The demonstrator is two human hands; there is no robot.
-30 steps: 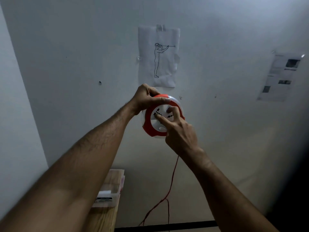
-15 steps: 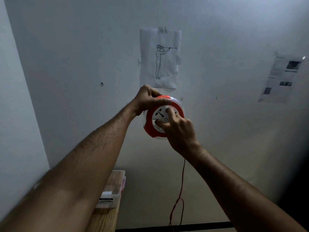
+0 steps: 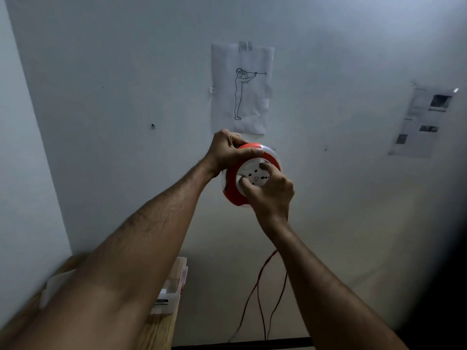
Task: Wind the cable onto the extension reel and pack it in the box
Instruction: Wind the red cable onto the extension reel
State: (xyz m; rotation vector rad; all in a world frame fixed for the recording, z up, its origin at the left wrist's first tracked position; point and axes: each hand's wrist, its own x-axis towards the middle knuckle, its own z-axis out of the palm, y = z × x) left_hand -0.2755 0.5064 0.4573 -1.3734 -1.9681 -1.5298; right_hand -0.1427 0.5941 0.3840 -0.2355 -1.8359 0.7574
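Observation:
A round red and white extension reel (image 3: 233,188) is held up in front of the wall at arm's length. My left hand (image 3: 227,150) grips its top left rim. My right hand (image 3: 271,194) rests on the white socket face (image 3: 256,176), thumb and fingers pinching the centre disc. The thin red cable (image 3: 257,286) hangs from below the reel behind my right forearm, loops, and runs down toward the floor. A box (image 3: 168,296), white with a label, lies on the wooden table at lower left, partly hidden by my left arm.
A wooden table (image 3: 161,329) stands against the wall at lower left. A sheet with a line drawing of a figure (image 3: 242,89) is taped to the wall above the reel; a printed sheet (image 3: 427,122) hangs at right. A dark strip (image 3: 252,343) runs along the floor.
My right hand has turned on the reel's white face, the fingers shifting round from the top toward the lower right. The hanging cable has swung and now forms loops below my right forearm.

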